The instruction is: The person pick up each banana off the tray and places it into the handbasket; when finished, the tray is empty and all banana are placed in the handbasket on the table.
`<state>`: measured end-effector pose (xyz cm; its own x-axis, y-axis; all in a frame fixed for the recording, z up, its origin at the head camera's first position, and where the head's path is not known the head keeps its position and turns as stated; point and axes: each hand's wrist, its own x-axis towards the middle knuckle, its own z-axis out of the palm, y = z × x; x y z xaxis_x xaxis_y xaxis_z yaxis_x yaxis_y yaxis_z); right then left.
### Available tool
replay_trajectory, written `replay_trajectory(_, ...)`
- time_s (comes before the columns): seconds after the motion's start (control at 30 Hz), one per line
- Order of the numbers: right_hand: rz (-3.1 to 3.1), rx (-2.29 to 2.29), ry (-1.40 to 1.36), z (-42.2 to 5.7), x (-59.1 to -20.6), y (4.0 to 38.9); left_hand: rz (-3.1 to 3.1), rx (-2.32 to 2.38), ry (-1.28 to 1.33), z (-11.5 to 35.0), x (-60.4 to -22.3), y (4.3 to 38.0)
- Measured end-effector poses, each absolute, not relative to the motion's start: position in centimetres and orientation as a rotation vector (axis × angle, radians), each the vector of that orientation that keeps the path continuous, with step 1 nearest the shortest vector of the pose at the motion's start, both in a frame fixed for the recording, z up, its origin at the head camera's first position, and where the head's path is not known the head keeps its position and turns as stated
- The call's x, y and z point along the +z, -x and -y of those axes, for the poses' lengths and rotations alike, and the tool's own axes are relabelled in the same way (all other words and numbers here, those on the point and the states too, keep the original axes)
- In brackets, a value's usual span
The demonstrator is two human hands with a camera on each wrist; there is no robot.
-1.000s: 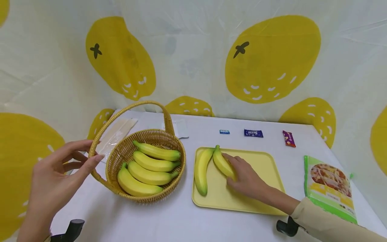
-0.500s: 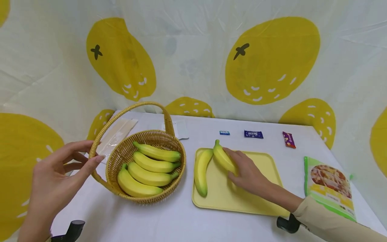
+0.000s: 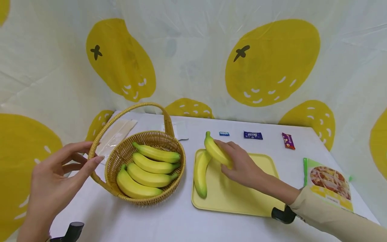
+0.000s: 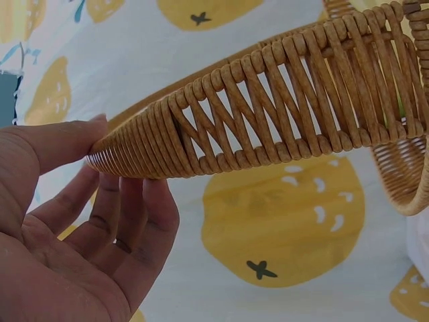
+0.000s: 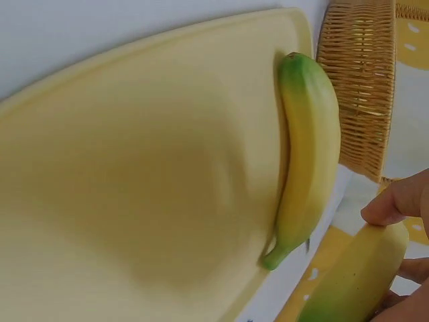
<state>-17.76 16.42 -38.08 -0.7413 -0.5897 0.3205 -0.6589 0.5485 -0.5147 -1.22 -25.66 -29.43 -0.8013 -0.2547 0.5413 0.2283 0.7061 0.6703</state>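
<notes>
My left hand (image 3: 61, 178) pinches the handle (image 4: 228, 107) of a wicker basket (image 3: 145, 201) between thumb and fingers. Several bananas (image 3: 148, 174) lie side by side inside the basket. Above the yellow tray (image 3: 242, 198), my right hand (image 3: 242, 164) grips one banana (image 3: 217, 151) by its lower part, stem end pointing up and left. In the right wrist view the thumb presses on that held banana (image 5: 358, 275), whose far end is cut off by the frame. A second banana (image 3: 201, 174) lies along the tray's left side.
Behind the tray lie a small blue packet (image 3: 224, 133), a dark blue packet (image 3: 253, 135) and a purple packet (image 3: 288, 141). A green food bag (image 3: 329, 181) is at the right, partly behind the sleeve. Clear plastic packaging (image 3: 116, 134) lies behind the basket.
My right hand has lifted the banana off the tray and carried it up and to the left, toward the basket. The left hand and basket have stayed nearly still.
</notes>
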Motion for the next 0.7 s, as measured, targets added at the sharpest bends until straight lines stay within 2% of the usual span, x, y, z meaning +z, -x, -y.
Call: replay_trajectory(0.7, 2.663, 0.854, -1.366, -10.8, -34.2, 17.0, 2.271, -1.035, -0.040, 25.7, -29.7, 1.4)
